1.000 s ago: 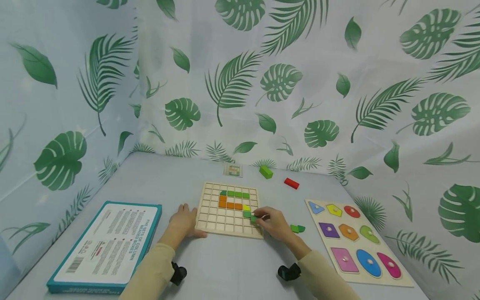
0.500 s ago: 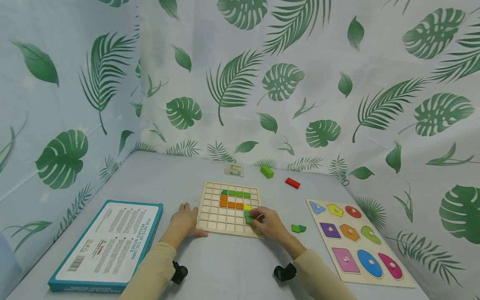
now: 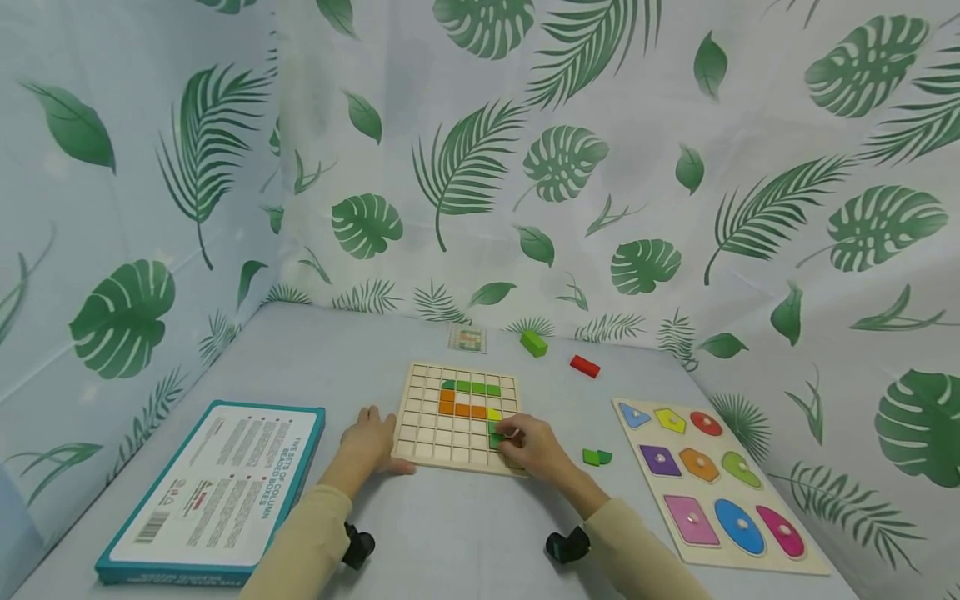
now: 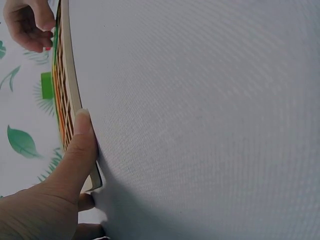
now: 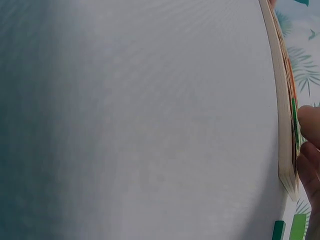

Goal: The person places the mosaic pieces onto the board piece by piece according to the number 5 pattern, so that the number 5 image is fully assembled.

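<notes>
A wooden grid board (image 3: 442, 446) lies mid-table, with green, orange and yellow tiles in some cells. My left hand (image 3: 367, 442) grips its near left corner. In the left wrist view the left thumb (image 4: 80, 150) presses on the board's near edge, with fingers behind the corner. At the board's right side my right hand (image 3: 536, 446) pinches a green tile (image 3: 495, 442) low over the cells, below another green tile and the yellow tile (image 3: 493, 414). The right fingertips partly cover it. From the right wrist, a green strip (image 5: 295, 120) shows beside the right thumb.
Two loose green pieces (image 3: 596, 457) lie right of the board. Behind it are a small pattern card (image 3: 467, 339), a green block (image 3: 533, 343) and a red block (image 3: 585, 366). A shape puzzle (image 3: 697, 483) lies right, a teal-edged box (image 3: 213, 492) left.
The right hand has moved slightly left with the green tile, which now sits below the other green tile. The left hand and the board keep their place.
</notes>
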A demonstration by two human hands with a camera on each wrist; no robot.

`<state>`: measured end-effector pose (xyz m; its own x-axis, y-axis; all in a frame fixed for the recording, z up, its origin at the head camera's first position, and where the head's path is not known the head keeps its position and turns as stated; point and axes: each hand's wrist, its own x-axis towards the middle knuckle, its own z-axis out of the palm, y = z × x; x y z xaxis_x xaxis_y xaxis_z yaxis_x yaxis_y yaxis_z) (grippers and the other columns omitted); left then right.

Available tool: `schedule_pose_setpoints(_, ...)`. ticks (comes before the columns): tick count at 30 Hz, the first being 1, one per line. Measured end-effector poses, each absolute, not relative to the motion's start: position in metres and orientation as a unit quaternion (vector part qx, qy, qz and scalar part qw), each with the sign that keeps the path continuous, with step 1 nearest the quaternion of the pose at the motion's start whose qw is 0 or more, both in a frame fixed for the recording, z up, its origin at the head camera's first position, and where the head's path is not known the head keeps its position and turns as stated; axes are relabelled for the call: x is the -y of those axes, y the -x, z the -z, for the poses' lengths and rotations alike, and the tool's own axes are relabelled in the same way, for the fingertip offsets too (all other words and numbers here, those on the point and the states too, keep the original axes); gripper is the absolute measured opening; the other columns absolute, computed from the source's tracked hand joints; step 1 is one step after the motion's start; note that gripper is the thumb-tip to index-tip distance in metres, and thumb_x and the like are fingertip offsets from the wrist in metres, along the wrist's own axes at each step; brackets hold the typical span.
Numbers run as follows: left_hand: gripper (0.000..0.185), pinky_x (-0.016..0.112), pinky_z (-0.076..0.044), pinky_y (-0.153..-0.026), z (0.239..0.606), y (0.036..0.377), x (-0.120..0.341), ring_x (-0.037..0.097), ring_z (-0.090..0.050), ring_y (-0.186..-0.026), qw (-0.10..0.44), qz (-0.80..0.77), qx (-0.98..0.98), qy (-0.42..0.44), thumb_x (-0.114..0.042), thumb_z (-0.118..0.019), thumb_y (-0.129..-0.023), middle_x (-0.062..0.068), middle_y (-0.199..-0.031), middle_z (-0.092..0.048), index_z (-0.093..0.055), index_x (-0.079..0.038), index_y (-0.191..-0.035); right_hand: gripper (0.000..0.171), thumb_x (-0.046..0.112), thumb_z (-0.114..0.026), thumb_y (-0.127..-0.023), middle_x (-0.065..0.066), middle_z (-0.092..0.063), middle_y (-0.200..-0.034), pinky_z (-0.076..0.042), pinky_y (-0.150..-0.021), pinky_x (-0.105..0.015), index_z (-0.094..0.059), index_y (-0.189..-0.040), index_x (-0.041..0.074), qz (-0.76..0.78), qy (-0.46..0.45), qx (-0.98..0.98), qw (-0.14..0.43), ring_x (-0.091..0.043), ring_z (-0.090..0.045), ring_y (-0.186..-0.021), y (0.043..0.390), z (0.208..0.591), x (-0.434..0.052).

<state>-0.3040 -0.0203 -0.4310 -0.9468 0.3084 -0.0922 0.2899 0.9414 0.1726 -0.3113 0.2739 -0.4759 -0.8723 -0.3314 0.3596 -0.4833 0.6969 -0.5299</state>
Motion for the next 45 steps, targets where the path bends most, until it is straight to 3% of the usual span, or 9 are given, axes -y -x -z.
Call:
schedule_pose_setpoints(11,0.092,0.051,-0.044,-0.093,0.433,0.306,0.020,0.046,-0.037,-0.126,0.056,-0.078,-0.983,-0.153,-0.058,-0.074,-0.070,0.036,-0.131,-0.040,-0.049,0.007,-0.130,0.017,0.005,-0.067,-0.087,0.001,-0.066,-0.094,-0.053,-0.074,-0.027,-0.068,-0.104,0.005,-0.326,-0.186,0.917,0.132,-0.011,-0.060,-0.085,0.308,0.469,-0.280)
schedule_pose_setpoints(19,0.092,0.051,-0.044,-0.093,0.432,0.306,0.020,0.046,-0.036,-0.126,0.060,-0.074,-0.984,-0.152,-0.058,-0.074,-0.070,0.036,-0.132,-0.039,-0.048,0.006,-0.130,0.019,0.001,-0.068,-0.084,-0.002,-0.066,-0.092,-0.054,-0.073,-0.034,-0.067,-0.103,0.003,-0.324,-0.179,0.914,0.167,-0.015,-0.061,-0.084,0.306,0.465,-0.297)
schedule_pose_setpoints(45,0.091,0.053,-0.043,-0.093,0.433,0.306,0.020,0.048,-0.035,-0.126,0.067,-0.082,-0.982,-0.155,-0.056,-0.074,-0.071,0.038,-0.132,-0.038,-0.047,0.007,-0.131,0.016,0.006,-0.071,-0.084,0.003,-0.067,-0.091,-0.053,-0.075,-0.027,-0.068,-0.100,0.007,-0.329,-0.145,0.927,0.107,-0.010,-0.060,-0.080,0.287,0.471,-0.331)
